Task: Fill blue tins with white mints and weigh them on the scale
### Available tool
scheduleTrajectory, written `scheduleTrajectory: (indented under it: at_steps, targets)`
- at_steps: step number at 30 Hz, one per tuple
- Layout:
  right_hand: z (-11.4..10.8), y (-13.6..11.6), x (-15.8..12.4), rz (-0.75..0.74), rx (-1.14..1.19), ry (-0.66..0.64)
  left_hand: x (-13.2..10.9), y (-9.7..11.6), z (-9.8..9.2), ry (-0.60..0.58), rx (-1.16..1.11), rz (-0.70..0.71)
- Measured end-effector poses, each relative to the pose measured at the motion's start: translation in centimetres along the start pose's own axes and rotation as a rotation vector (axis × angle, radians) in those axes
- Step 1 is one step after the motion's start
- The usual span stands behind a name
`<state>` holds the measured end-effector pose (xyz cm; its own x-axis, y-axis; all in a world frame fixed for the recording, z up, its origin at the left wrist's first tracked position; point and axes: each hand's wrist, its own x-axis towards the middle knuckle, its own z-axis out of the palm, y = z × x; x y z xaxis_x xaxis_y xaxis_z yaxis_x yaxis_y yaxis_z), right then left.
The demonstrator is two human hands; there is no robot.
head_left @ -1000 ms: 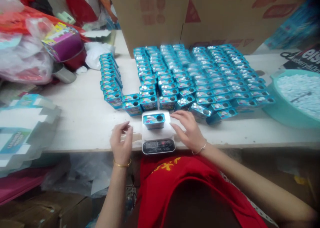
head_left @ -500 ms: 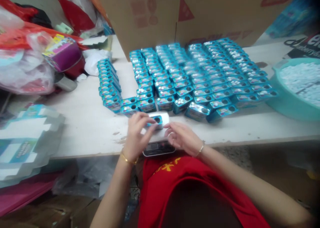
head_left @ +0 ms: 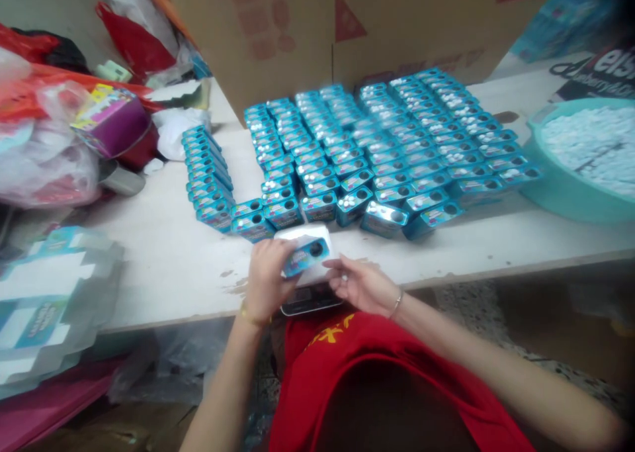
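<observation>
My left hand (head_left: 268, 273) is closed around a small blue box (head_left: 308, 256) with a dark round hole in its top. The box sits tilted over the white platform of a small weighing scale (head_left: 321, 232), whose dark front panel lies at the table edge. Just right of the box is my right hand (head_left: 364, 283), its fingers curled with a white tablet (head_left: 345, 278) showing among them. Its index fingertip is close to the box's near corner. Rows of similar blue boxes (head_left: 317, 204) stand beyond the scale, several with white tablets on top.
A teal basin (head_left: 550, 180) full of white tablets stands at the right. Behind the rows rises a large cardboard carton (head_left: 297, 55). Flattened blue-and-white cartons (head_left: 44, 286) lie at the left, below plastic bags (head_left: 44, 154) and a purple box (head_left: 116, 124).
The left hand has lifted and turned the blue box on the scale, so its top now slants. The right hand has turned slightly, showing a tablet. The whole view has shifted a little.
</observation>
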<state>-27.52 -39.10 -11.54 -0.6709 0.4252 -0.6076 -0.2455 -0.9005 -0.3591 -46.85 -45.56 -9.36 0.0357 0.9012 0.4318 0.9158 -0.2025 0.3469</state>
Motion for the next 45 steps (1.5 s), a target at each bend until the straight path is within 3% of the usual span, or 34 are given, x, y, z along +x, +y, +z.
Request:
scheduleTrajectory:
  at_steps: [2,4,9,14,19,26,31,35,38,41,45]
  targets:
    - [0.9,0.0,0.1,-0.022,0.063,-0.021,0.3,1.4,-0.9,-0.013,0.147,0.17]
    - [1.6,-0.1,0.3,-0.041,0.104,-0.025,0.4,2.0,-1.2,-0.018,0.235,0.245]
    - [2.4,-0.2,0.4,0.013,0.088,0.004,-0.3,1.7,-0.8,-0.028,0.294,0.239]
    - [3.1,-0.3,-0.4,-0.016,0.1,-0.055,-0.7,2.5,-1.7,0.141,0.318,0.312]
    - [3.6,-0.2,-0.1,0.058,0.1,-0.002,-1.2,1.6,-1.1,0.088,0.364,0.288]
    - [3.5,-0.1,-0.2,0.03,0.101,-0.086,-1.6,1.8,-1.8,0.177,0.348,0.296]
    - [3.6,0.1,0.1,0.072,0.082,-0.048,-2.2,1.2,-1.3,0.155,0.368,0.29]
    - [3.6,0.1,0.1,0.077,0.075,-0.054,-2.6,0.8,-1.2,0.166,0.287,0.198]
    - [3.0,0.1,0.0,0.049,0.043,-0.045,-2.5,0.0,-0.7,0.13,0.092,-0.017]
    - [1.5,0.0,0.1,-0.046,-0.036,0.015,-2.0,-1.5,0.7,0.096,-0.115,-0.204]
    - [-1.4,-0.4,0.3,-0.15,-0.119,0.091,-1.0,-3.1,2.3,0.046,-0.245,-0.262]
